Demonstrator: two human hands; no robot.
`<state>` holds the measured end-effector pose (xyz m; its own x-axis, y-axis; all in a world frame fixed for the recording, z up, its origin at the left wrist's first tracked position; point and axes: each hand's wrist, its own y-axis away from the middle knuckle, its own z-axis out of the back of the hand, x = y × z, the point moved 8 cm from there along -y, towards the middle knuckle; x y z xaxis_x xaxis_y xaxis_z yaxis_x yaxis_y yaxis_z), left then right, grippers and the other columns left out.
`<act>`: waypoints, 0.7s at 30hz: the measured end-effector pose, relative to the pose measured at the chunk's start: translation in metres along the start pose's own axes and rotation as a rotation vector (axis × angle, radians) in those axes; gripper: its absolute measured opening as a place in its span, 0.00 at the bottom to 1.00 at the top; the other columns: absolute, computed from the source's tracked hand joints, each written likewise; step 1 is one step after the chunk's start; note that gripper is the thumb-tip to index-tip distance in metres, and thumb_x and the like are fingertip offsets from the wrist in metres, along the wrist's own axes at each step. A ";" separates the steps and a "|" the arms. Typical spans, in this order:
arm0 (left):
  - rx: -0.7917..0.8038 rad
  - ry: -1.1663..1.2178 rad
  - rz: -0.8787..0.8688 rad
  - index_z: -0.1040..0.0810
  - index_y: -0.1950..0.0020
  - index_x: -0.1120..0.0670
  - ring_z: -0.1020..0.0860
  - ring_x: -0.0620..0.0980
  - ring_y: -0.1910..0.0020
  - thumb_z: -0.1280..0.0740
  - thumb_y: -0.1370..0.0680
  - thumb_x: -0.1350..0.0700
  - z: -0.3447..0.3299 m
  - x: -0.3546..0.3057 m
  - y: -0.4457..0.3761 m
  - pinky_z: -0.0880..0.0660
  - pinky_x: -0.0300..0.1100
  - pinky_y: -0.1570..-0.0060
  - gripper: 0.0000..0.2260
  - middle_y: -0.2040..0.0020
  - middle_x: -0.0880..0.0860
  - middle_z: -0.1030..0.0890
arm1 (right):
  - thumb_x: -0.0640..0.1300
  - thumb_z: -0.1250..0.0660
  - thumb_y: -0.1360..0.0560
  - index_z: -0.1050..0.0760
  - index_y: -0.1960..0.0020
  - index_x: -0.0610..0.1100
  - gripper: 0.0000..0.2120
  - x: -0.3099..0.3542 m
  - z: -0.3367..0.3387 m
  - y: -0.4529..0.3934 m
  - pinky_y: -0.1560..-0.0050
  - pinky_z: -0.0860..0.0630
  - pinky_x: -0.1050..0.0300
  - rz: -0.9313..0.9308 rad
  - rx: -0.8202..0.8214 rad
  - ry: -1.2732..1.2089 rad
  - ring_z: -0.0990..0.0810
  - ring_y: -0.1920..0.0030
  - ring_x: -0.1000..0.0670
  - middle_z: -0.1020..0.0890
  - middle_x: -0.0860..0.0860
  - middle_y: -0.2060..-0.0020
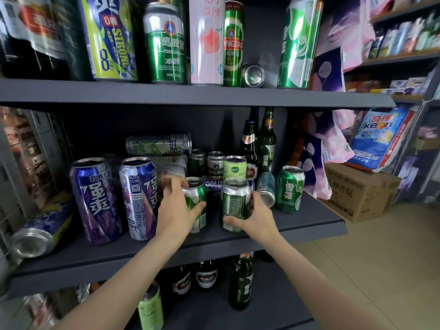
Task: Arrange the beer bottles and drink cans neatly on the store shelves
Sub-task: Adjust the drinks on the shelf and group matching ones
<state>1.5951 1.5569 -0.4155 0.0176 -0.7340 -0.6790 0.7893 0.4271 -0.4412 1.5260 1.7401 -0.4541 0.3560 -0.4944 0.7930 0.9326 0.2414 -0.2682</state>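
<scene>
On the middle shelf (309, 225) my left hand (176, 208) grips an upright green beer can (198, 201). My right hand (257, 215) grips a second upright green and silver can (234, 203) right beside it. Two tall purple cans (95, 198) (139, 196) stand to the left. A third green can (289, 189) stands to the right, with a pale blue can (266, 186) lying tipped next to it. Behind are several small cans, a can lying on its side (158, 144) and two green bottles (267, 139).
The top shelf (190, 94) holds several tall cans and one tipped can (253, 75). A can (40, 234) lies on its side at the far left of the middle shelf. Bottles and a light green can (150, 308) stand on the bottom shelf. A cardboard box (357, 194) sits on the floor to the right.
</scene>
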 end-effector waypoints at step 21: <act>-0.090 -0.507 -0.698 0.29 0.40 0.49 0.22 0.51 0.46 0.42 0.29 0.45 -0.031 -0.056 0.011 0.40 0.50 0.37 0.19 0.45 0.47 0.21 | 0.49 0.39 0.22 0.49 0.25 0.54 0.30 -0.036 0.023 -0.036 0.41 0.28 0.47 0.067 0.037 0.767 0.39 0.32 0.34 0.49 0.45 0.26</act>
<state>1.5833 1.6189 -0.4010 -0.1642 -0.9815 0.0986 0.6702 -0.1844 -0.7190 1.4781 1.7684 -0.4605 0.3653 -0.9151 0.1708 0.9098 0.3122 -0.2734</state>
